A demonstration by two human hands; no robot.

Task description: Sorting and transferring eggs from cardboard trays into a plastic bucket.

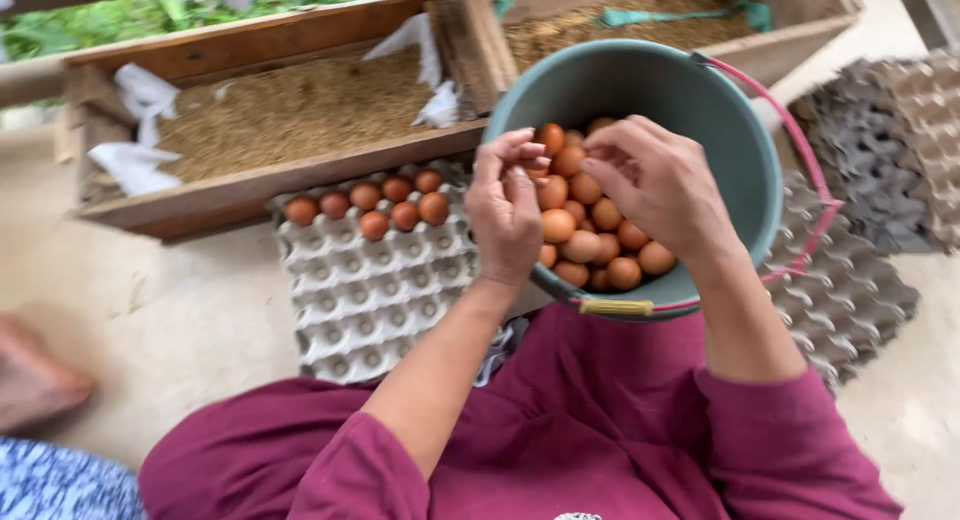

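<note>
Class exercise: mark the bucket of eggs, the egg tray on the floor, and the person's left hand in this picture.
bucket [745, 145], head view, on its bare inner wall at the right.
egg tray [365, 290], head view, on empty cups near its middle.
left hand [507, 212], head view, on the back of the hand over the bucket rim.

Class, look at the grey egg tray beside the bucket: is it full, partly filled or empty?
Partly filled. The tray holds brown eggs only along its far rows, about eight; the nearer cups are bare. The bucket holds many more.

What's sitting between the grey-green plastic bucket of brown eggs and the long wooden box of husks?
In the head view, the grey cardboard egg tray, its back rows holding brown eggs, lies between bucket and wooden box.
</note>
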